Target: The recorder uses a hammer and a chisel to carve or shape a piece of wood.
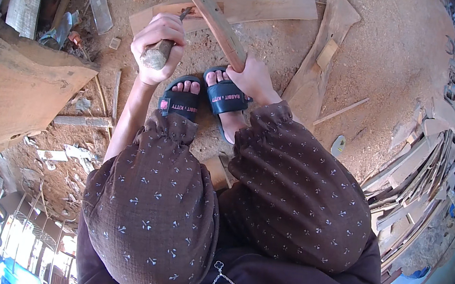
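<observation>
My left hand (157, 30) is closed in a fist around a tool with a round, light brown wooden handle (156, 55) and a thin, dark metal end (184, 13). The handle's fat end points back at me. The metal end points away from me and a bit to the right. My right hand (254, 80) is curled tight around the near end of one long, flat brown wooden stick (217, 27). The stick slants, with its far end pointing away and to the left, past my left hand.

Just past my left hand lies one reddish-brown piece of wood (171, 7), on one long, pale, curved board (274, 4) that runs left to right. I cannot tell if the metal end touches the wood. My fist hides the middle of the tool, and the stick covers part of the wood.

To the right of my right hand are one wide, flat brown board (311, 75), with one small tan block (327, 53) on it, and one thin wooden strip (340, 111). Two black sandals (182, 100) are on my feet, nearer me than my hands. My right knee hides most of my right arm. Far right is a pile of wood scraps (416, 172), too jumbled to count.
</observation>
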Demonstrator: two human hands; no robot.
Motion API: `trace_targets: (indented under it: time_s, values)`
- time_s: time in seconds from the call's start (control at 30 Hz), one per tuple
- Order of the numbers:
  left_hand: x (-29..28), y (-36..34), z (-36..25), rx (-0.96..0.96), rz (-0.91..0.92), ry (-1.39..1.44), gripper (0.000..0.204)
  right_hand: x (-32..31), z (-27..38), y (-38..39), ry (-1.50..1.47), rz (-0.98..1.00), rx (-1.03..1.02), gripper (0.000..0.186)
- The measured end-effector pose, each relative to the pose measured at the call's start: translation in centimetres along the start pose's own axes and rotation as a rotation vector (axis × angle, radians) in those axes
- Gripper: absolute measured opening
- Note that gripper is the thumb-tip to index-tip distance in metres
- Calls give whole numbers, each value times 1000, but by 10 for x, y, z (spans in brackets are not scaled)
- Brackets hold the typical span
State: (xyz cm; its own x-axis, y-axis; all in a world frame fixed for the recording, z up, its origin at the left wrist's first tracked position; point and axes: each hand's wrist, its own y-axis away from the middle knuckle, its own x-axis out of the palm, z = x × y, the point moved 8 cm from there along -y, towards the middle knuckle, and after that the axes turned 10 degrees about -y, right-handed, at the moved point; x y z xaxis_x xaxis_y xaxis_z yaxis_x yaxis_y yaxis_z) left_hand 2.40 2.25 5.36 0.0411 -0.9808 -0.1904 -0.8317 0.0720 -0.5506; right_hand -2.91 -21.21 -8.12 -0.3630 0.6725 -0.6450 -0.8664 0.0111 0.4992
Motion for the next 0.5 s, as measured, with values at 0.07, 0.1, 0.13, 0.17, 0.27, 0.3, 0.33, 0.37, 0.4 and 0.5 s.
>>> trace_targets:
  time_s: [0.07,0.1,0.13,0.17,0.27,0.3,0.33,0.37,0.4,0.5]
  values:
    - [1,0,0,2,18,-5,12,1,-1,0,1,0,-4,51]
    - [1,1,1,-5,19,-2,12,2,-1,1,2,-8,-6,51]
    - [1,1,1,-11,19,2,12,1,-1,1,3,-17,-8,51]
    - [1,1,2,-11,19,4,12,0,-1,1,4,-17,-7,51]
    - [2,-4,1,-26,33,3,11,0,-1,2,3,0,-23,50]
    - [6,-7,0,-19,78,-19,11,0,-1,1,-5,-5,-17,50]
    - [11,-10,-1,-12,124,-40,11,-1,-2,1,-12,-11,-9,50]
    - [14,-11,-1,-12,125,-39,11,-1,-3,1,-13,-11,-8,50]
    - [19,-13,-1,-8,134,-39,11,-2,-2,0,-21,-14,-17,49]
    - [22,-15,2,-3,129,-67,11,-3,3,0,-22,-14,-29,49]
